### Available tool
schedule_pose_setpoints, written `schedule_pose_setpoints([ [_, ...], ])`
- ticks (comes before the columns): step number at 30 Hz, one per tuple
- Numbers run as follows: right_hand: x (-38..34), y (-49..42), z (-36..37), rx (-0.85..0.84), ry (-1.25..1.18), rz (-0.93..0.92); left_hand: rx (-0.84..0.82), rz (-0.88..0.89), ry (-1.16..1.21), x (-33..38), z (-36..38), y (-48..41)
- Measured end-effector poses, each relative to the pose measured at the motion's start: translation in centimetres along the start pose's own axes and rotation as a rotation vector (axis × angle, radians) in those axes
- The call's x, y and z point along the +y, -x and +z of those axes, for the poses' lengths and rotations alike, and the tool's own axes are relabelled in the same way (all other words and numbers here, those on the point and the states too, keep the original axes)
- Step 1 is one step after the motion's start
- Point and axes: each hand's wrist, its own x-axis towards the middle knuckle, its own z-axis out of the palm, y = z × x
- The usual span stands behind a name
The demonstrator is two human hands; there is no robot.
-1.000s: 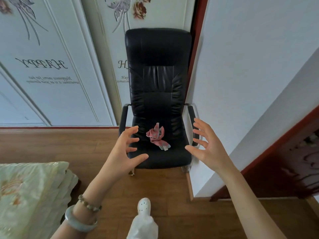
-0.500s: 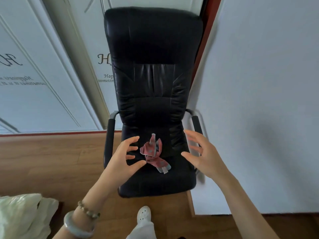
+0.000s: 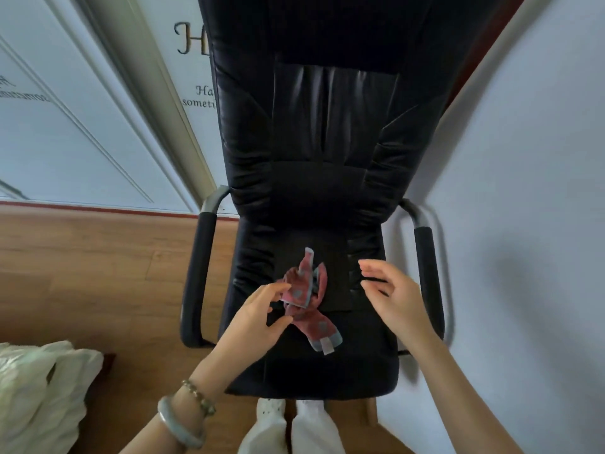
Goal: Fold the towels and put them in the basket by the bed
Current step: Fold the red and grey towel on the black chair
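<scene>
Closing in on crumpled pink towel [image 3: 306, 290], left hand [image 3: 258, 319] now reaches its left edge: index fingertip at cloth, thumb apart below, pinch not closed. Right hand [image 3: 397, 298] nearer too, fingers loosely spread, clear of towel. Towel unmoved on black chair [image 3: 327, 165] seat (chair looms larger than half second ago).

Chair back [image 3: 327, 132] cut off at top, door lettering [image 3: 196, 96] partly behind it, bedding [image 3: 36, 388] cropped at left, towel [image 3: 302, 286] edge covered by left hand [image 3: 252, 322].
</scene>
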Motion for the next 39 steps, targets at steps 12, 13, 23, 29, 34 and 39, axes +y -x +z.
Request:
schedule_pose_setpoints([
  [12,16.7,-13.7,9.9,-0.082,0.200,-0.092,0.075,0.029,-0.149,-14.8,12.7,-8.4],
  [13,17.7,-14.7,10.7,-0.092,0.224,-0.109,0.091,0.040,-0.160,-15.5,13.5,-8.8],
  [23,23.2,-22.0,16.3,-0.207,0.564,-0.304,0.023,0.171,-0.498,-20.2,20.5,-11.9],
  [29,23.7,-23.2,16.7,-0.207,0.731,-0.312,0.080,0.145,-0.489,-21.0,20.7,-12.0],
  [34,22.7,-21.1,13.9,-0.185,0.547,-0.252,0.186,0.034,-0.298,-19.1,17.0,-10.8],
  [39,19.4,-16.3,8.7,-0.246,0.378,-0.103,0.301,-0.091,-0.185,-15.3,10.1,-8.6],
])
